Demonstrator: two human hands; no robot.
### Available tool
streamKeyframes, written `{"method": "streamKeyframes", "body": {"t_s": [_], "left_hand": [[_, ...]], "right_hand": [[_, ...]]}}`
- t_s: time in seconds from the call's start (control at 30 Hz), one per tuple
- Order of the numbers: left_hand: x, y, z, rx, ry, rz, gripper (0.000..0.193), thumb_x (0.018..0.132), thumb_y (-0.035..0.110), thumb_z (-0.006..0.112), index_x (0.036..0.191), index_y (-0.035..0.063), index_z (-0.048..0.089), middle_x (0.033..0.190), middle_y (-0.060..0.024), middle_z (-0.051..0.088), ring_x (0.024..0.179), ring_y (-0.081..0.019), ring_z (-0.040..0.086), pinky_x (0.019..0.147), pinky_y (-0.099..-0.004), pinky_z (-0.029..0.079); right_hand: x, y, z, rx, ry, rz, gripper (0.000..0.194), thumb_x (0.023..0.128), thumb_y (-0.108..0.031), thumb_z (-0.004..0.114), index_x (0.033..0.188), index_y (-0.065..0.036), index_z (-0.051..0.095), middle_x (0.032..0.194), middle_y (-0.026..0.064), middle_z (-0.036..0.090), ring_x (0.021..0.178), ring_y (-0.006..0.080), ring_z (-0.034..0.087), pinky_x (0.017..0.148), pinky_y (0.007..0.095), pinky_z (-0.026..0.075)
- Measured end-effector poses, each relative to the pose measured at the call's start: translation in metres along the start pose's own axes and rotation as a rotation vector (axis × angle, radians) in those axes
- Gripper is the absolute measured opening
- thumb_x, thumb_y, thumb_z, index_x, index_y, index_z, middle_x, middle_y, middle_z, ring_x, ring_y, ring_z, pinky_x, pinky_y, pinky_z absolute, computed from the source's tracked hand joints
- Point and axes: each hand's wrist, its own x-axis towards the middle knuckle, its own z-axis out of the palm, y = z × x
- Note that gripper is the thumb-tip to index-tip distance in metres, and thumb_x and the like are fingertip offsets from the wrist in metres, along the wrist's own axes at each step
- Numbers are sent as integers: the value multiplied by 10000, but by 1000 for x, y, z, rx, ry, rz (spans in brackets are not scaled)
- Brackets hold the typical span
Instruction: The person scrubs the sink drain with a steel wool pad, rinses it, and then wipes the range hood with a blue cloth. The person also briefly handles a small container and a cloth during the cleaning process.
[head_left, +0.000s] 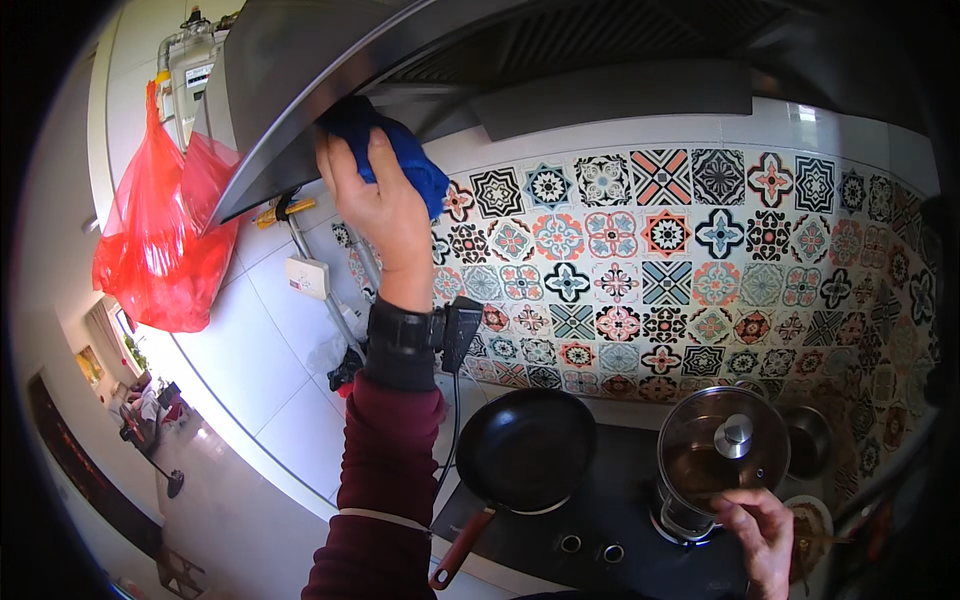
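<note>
My left hand (381, 196) is raised and holds a crumpled blue cloth (409, 161). The cloth presses against the underside of a dark range hood (289, 154), near its left edge. A black band with a small device and a cable circles my left wrist. Lower right, my right hand (757, 525) hovers with loosely bent fingers and nothing visible between them. It overlaps the near edge of a steel pot with a glass lid (694, 442), topped by a metal knob; I cannot tell whether it touches.
A black frying pan (525, 450) with a reddish-brown handle is on the dark cooktop (502, 551). Behind the pot is a small pan (810, 442); a plate (814, 517) lies right. A red plastic bag (161, 247) hangs left, near a gas meter (191, 90). Patterned tiles (615, 281) cover the wall.
</note>
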Motion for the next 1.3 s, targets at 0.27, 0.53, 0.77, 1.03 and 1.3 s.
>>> {"method": "streamKeyframes", "body": {"t_s": [0.27, 0.53, 0.77, 1.03, 1.3], "left_hand": [[0, -2, 36, 191, 77, 68, 373, 891, 170, 553, 1109, -132, 530, 1246, -314, 428, 1144, -442, 435, 982, -448, 354], [-12, 39, 63, 145, 101, 130, 363, 896, 148, 539, 1123, -135, 520, 1209, -296, 450, 1096, -421, 467, 944, -441, 375], [-16, 64, 75, 159, 130, 123, 366, 893, 135, 538, 1125, -146, 508, 1224, -312, 436, 1087, -431, 480, 929, -447, 389], [-25, 101, 91, 69, 71, 168, 275, 885, 95, 538, 1056, -119, 519, 1230, -311, 429, 1112, -432, 469, 939, -441, 389], [-34, 146, 115, -60, 112, 132, 265, 872, 89, 557, 1052, -104, 537, 1213, -297, 443, 1100, -412, 467, 929, -447, 385]], "right_hand": [[-59, 15, -36, 123, 354, 134, 166, 928, -109, 563, 1052, -13, 616, 893, 49, 646, 779, 102, 580, 729, 238, 471], [-104, 21, -56, 61, 657, 135, 158, 913, -128, 574, 992, 1, 619, 824, 64, 635, 694, 94, 521, 660, 230, 420], [-112, 23, -66, 71, 696, 129, 158, 913, -116, 564, 1008, -1, 615, 824, 66, 629, 693, 96, 519, 663, 230, 420], [-111, 18, -71, 65, 716, 123, 152, 911, -116, 566, 996, -1, 618, 813, 56, 613, 694, 97, 517, 673, 229, 418], [-127, 11, -80, 47, 823, 131, 147, 905, -111, 575, 983, 5, 620, 786, 46, 604, 690, 97, 518, 669, 229, 413]]}}
